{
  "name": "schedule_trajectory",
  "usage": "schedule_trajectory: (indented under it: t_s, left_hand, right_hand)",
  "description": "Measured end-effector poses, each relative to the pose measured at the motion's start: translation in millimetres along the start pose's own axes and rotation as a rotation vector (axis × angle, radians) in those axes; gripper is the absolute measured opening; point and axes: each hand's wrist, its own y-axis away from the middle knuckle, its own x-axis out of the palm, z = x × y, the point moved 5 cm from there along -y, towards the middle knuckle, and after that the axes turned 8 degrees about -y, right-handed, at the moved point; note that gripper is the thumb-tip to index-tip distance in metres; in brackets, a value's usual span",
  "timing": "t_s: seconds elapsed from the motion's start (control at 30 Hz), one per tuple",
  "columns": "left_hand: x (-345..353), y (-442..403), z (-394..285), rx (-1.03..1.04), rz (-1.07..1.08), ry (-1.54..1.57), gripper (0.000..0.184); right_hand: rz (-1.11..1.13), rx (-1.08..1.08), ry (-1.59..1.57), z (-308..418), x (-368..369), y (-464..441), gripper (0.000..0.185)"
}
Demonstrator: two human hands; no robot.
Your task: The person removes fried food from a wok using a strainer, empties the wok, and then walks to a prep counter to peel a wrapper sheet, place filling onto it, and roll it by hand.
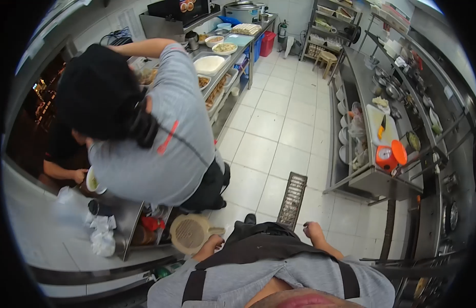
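My left hand (pixel 213 243) hangs low at my side with its fingers curled. Just beyond it is a round beige plastic piece (pixel 191 234) with a perforated top and a short handle; hand and handle look close, but I see no grip on it. My right hand (pixel 314 232) hangs on the other side, fingers loosely curled in and nothing visible in them. Below it lies the tiled floor (pixel 320 205), with a metal drain grate (pixel 292 201) a little to the left. A dark apron (pixel 263 244) covers my front.
At the left, a co-worker (pixel 150 138) in a grey shirt leans over the food counter (pixel 210 77). Another person's hand (pixel 80 176) holds a bowl (pixel 94 180) at the hatch. To the right, a steel table (pixel 392 182) bears an orange scale (pixel 387 158) and a knife (pixel 382 127) on a board.
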Motion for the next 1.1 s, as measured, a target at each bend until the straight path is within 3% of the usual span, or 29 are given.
schedule_trajectory:
  t_s: [0.07, 0.13, 0.17, 0.2, 0.23, 0.27, 0.3, 0.37, 0.47, 0.53, 0.6, 0.67, 0.7, 0.77, 0.8, 0.87, 0.93, 1.1]
  left_hand:
    - [-12, -45, -78, 0.260, -0.029, -0.149, 0.025]
    - [-14, -98, -142, 0.375, 0.007, -0.512, 0.035]
    - [-18, -99, -173, 0.362, 0.037, -0.423, 0.038]
    - [-26, -97, -212, 0.354, 0.058, -0.331, 0.042]
    - [-33, -110, -248, 0.449, -0.017, -0.347, 0.041]
    - [-38, -120, -280, 0.540, -0.090, -0.362, 0.041]
    - [-45, -127, -308, 0.534, -0.089, -0.367, 0.041]
    - [-55, -138, -354, 0.468, 0.035, -0.036, 0.042]
    - [-85, -171, -397, 0.424, -0.079, -0.065, 0.034]
    - [-103, -203, -402, 0.331, -0.101, -0.224, 0.023]
    - [-126, -200, -404, 0.131, -0.062, -0.303, 0.018]
    - [-142, -216, -399, -0.045, -0.036, -0.304, 0.023]
    - [-148, -231, -393, -0.058, -0.037, -0.296, 0.023]
    - [-161, -255, -389, 0.002, -0.102, -0.620, 0.019]
    - [-163, -247, -399, -0.014, -0.095, -0.609, 0.019]
    - [-167, -237, -412, -0.260, -0.090, -0.269, 0.019]
    - [-165, -228, -444, -0.231, -0.079, -0.248, 0.020]
    - [-164, -274, -522, -0.109, 0.070, -0.271, 0.023]
  right_hand:
    - [-0.066, 0.066, -0.010, -15, -26, -14, 0.025]
    - [-0.105, 0.215, -0.045, -53, -46, -30, 0.023]
    - [-0.094, 0.226, -0.050, -65, -52, -35, 0.023]
    - [-0.131, 0.389, -0.199, -81, -63, -42, 0.021]
    - [-0.170, 0.546, -0.347, -96, -72, -53, 0.020]
    - [-0.166, 0.548, -0.349, -106, -76, -69, 0.020]
    - [-0.120, 0.565, -0.284, -118, -75, -82, 0.022]
    - [-0.119, 0.543, -0.237, -140, -70, -109, 0.024]
    - [-0.116, 0.484, -0.194, -87, -122, -157, 0.025]
    - [-0.057, 0.493, -0.264, -79, -151, -197, 0.024]
    - [-0.006, 0.378, -0.108, -101, -149, -257, 0.024]
    - [0.010, 0.351, -0.125, -122, -160, -322, 0.024]
    - [-0.015, 0.380, -0.183, -130, -170, -354, 0.024]
    - [-0.019, 0.409, -0.240, -135, -193, -405, 0.024]
    - [-0.074, 0.309, -0.126, -130, -213, -430, 0.023]
    - [-0.123, 0.187, -0.004, -103, -253, -484, 0.023]
    - [-0.080, 0.369, -0.366, -70, -289, -519, 0.025]
    - [0.042, 0.317, -0.250, -56, -282, -605, 0.025]
